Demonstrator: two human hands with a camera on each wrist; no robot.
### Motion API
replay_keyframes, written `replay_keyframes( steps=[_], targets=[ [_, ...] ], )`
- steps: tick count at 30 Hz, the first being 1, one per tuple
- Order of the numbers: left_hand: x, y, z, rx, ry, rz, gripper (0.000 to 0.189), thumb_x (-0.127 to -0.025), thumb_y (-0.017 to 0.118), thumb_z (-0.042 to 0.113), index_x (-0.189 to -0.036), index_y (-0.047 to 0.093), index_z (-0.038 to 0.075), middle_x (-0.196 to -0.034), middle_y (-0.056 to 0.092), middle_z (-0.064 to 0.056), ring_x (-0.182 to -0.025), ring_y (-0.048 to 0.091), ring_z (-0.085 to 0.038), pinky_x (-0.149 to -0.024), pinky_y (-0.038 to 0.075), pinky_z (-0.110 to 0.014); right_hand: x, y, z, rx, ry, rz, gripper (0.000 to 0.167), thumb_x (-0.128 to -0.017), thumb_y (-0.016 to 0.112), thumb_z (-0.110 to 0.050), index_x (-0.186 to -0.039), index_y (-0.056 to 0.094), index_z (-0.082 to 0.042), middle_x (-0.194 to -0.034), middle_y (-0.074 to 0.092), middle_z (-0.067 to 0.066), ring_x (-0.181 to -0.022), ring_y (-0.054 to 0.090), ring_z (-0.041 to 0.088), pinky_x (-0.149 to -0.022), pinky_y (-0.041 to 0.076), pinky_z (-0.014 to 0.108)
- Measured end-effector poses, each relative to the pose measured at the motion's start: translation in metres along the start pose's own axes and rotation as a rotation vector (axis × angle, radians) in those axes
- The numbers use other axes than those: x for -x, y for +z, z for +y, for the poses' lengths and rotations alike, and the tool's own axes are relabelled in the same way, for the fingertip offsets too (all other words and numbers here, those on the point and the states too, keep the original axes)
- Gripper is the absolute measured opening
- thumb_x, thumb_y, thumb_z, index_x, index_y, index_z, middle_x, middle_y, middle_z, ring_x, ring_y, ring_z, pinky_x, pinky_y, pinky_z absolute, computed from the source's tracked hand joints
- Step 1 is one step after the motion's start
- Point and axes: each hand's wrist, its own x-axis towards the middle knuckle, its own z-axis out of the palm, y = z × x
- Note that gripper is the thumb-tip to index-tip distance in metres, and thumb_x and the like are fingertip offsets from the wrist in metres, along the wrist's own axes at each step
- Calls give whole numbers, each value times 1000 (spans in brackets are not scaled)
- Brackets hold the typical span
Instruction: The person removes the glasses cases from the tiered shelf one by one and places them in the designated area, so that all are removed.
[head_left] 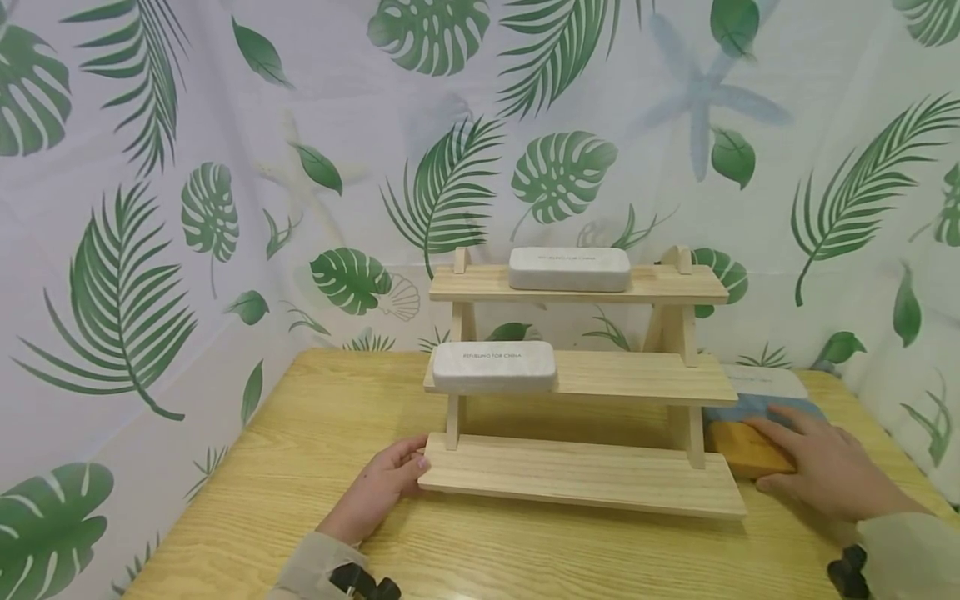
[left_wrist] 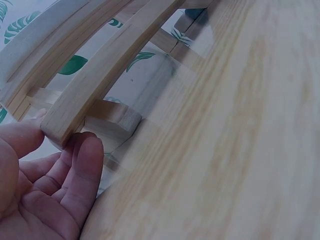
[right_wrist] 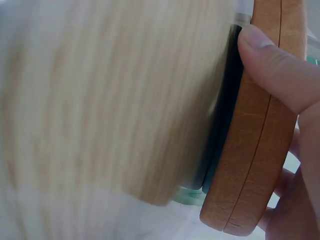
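The fingers (head_left: 772, 433) of the right hand (head_left: 828, 467) lie across the top of an orange case (head_left: 733, 454), with its thumb (right_wrist: 280, 75) against the seamed near side, so the hand is closed only as far as the case's width. The left hand (head_left: 378, 483) has its thumb and fingers bent round the end of the bottom shelf (head_left: 585, 475) of a wooden stand (head_left: 687, 429), pinching it with just the board's thickness between them.

From the stand's middle, the left hand sits at 8 o'clock, and the right hand and orange case lie between 3 and 4. A dark, flat thing (right_wrist: 220, 120) shows between the orange case and the worktop (head_left: 315, 433). Just beside the orange case, at 1 o'clock from it, is a blue case (head_left: 738, 408), and beyond that a white case (head_left: 772, 382).

On the stand, a printed white case (head_left: 493, 367) rests at the 9 o'clock end of the middle shelf (head_left: 637, 375); another white case (head_left: 570, 271) lies near the middle of the top shelf (head_left: 675, 287), at 12 o'clock. Farther out, a white cloth (head_left: 330, 67) with green leaves hangs behind the worktop.
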Motion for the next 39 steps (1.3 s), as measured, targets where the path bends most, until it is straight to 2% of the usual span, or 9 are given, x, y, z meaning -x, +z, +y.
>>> replay_keyframes(
  steps=[7,21,28,39],
  targets=[
    [1,1,1,10,4,-2,63,-106,55,35,-156,35,2,-122,62,-13,-112,63,-25,-92,55,-39,-2,-2,1,-9,15,-24,99,-76,78,-64,-152,43,-10,-148,34,34,-125,39,63,-90,28,82],
    [3,2,-1,23,10,0,61,-106,56,32,-155,37,1,-121,62,-14,-111,63,-25,-91,55,-39,-5,1,11,13,8,-21,96,-78,80,-59,-153,43,-12,-147,37,32,-125,41,59,-85,35,80],
    [3,2,-2,24,12,-2,62,-106,56,32,-155,36,0,-120,61,-15,-111,62,-26,-91,55,-40,-6,4,16,11,21,-22,97,-77,81,-59,-153,42,-11,-145,37,35,-124,40,62,-83,36,81],
    [3,2,4,10,11,-1,62,-107,55,33,-156,34,0,-121,61,-14,-112,62,-26,-92,55,-40,-7,2,15,-4,24,-24,98,-77,82,-56,-155,39,-14,-146,37,35,-125,39,61,-84,36,81]
  ],
)
